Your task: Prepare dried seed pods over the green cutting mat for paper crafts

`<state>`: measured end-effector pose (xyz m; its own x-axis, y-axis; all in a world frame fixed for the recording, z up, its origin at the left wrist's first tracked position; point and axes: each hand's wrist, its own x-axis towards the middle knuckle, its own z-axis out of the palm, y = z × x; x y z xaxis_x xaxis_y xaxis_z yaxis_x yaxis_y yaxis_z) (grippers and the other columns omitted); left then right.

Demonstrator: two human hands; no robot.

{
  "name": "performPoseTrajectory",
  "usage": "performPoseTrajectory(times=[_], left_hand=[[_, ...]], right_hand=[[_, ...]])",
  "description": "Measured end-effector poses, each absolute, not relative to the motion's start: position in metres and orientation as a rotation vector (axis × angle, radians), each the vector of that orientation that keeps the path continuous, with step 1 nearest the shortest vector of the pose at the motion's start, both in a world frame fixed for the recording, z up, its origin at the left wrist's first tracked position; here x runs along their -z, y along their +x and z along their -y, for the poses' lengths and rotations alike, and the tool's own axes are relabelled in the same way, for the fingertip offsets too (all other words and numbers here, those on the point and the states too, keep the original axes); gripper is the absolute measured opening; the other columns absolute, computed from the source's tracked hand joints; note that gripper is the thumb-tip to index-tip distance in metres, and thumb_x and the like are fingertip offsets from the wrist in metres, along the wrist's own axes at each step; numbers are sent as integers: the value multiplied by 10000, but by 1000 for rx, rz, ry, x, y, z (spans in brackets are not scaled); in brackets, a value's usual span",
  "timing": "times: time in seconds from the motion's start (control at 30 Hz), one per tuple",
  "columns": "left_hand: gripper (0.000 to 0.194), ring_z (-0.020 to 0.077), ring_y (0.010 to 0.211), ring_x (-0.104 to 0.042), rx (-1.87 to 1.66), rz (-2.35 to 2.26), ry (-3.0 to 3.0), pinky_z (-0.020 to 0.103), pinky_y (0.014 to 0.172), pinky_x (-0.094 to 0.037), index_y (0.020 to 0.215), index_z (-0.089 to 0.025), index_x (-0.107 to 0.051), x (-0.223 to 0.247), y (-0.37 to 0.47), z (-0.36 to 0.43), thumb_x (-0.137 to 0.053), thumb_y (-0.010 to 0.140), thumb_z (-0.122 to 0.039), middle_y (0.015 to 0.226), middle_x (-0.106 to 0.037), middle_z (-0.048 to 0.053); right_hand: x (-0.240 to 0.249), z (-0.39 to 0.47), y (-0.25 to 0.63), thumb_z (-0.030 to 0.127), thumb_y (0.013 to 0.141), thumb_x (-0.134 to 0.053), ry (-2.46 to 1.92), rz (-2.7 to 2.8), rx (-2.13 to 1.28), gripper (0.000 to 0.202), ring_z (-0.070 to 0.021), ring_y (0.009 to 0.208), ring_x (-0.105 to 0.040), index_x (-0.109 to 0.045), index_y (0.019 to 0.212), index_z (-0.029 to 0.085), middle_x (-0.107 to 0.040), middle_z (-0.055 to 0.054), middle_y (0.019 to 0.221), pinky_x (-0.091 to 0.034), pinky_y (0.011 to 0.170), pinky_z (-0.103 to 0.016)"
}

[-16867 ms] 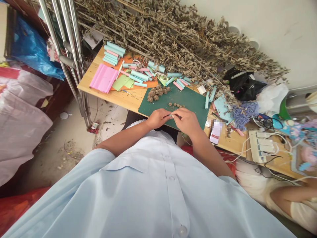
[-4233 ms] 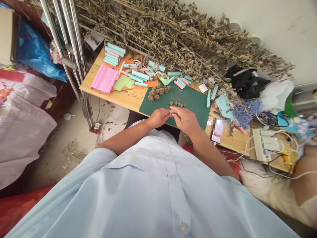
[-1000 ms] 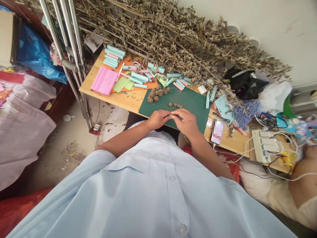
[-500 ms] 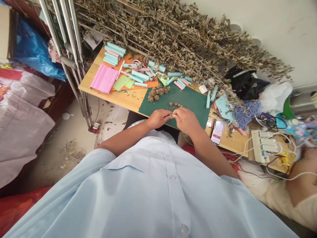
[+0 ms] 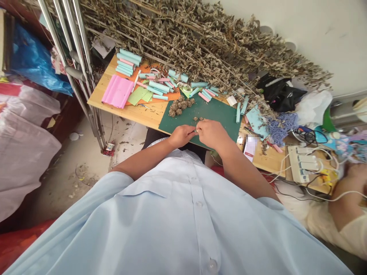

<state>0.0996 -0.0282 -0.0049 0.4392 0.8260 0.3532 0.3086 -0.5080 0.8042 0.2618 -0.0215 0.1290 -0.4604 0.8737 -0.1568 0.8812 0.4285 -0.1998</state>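
Note:
My left hand [image 5: 182, 136] and my right hand [image 5: 211, 133] meet fingertip to fingertip at the near edge of a green cutting mat [image 5: 220, 114]. Both are closed in a pinch on something small and pale between them, too hidden to name. Just beyond the right hand lie a few small brown crumbly lumps [image 5: 196, 118], partly covered by it. Farther left on the mat sits a heap of rough brown balls [image 5: 178, 108].
Dried leafy stalks [image 5: 200, 42] cover the back. Rolled blue and pink papers [image 5: 159, 86] and a pink sheet [image 5: 117, 91] lie on the wooden table [image 5: 100, 89]. To the right are a phone [image 5: 250, 149], a power strip [image 5: 299, 164] and another person's arm [image 5: 346, 198]. Metal crutches [image 5: 75, 49] stand left.
The view has shifted slightly. My right hand has moved forward over the small lumps and hides more of them; the fingers of both hands stay together.

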Motion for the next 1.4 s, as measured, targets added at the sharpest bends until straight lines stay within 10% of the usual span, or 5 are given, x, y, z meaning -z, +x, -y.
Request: performPoseTrajectory(times=[1.4], left_hand=[[421, 192, 871, -698, -1017, -948, 1984, 290, 809, -509, 1042, -173, -768, 3, 99, 30, -482, 1093, -478, 909, -765, 72]], right_hand=[[-122, 33, 282, 185, 870, -660, 1749, -2747, 816, 109, -216, 811, -675, -736, 923, 242, -759, -41, 948, -529, 770, -349]])
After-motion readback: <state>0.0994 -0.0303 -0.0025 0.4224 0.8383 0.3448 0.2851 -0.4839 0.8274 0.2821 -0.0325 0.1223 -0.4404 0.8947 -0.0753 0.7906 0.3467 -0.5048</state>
